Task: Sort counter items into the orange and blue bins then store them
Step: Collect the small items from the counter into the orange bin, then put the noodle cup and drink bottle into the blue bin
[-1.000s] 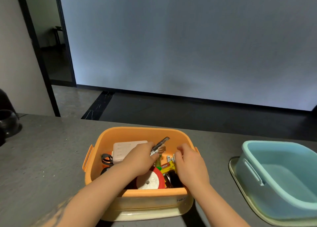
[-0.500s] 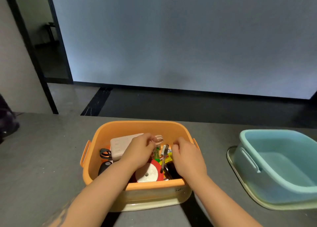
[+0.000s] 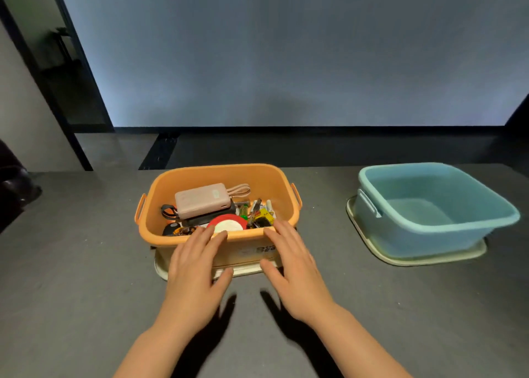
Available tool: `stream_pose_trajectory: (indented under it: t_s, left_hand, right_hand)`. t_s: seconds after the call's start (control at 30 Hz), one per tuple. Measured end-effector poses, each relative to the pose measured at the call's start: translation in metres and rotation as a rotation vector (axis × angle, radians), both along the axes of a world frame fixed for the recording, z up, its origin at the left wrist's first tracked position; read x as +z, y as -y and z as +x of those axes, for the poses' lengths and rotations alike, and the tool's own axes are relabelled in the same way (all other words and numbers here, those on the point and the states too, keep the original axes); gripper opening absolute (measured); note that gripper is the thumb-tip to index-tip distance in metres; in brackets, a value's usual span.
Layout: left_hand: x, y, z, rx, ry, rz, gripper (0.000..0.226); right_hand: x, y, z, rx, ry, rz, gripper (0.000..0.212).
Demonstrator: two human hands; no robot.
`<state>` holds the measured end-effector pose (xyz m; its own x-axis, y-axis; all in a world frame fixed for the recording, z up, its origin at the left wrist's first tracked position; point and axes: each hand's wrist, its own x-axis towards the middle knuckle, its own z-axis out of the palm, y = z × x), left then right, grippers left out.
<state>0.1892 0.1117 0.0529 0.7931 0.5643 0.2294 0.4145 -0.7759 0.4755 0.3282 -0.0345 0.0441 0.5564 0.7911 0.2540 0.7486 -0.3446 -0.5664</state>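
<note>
Orange bin (image 3: 266, 183), mid-counter on a cream lid (image 3: 160, 269), holds a pink power bank (image 3: 201, 204), red-rimmed tape roll (image 3: 227, 224) and what may be batteries. Your left hand (image 3: 194, 274) and right hand (image 3: 294, 271) spread flat-fingered against its near wall, gripping nothing. Blue bin (image 3: 429, 234) sits well right.

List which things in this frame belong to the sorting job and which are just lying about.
Job: orange bin full of small items, including pink power bank and red-rimmed round thing; blue bin, empty; left hand; right hand.

Lying about: dark object at counter's left edge.
</note>
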Motion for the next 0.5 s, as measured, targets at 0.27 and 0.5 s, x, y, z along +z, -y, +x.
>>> stream_pose_trajectory:
  t_s: [0.27,0.5]
  left_hand:
    - [0.027,0.058,0.009,-0.174,0.079,-0.270,0.030]
    - [0.021,0.122,0.021,-0.696,-0.120,-0.261,0.018]
  right_hand:
    - [0.030,0.097,-0.019,-0.373,-0.133,-0.125,0.040]
    - [0.022,0.216,-0.115,-0.823,-0.236,-0.248,0.041]
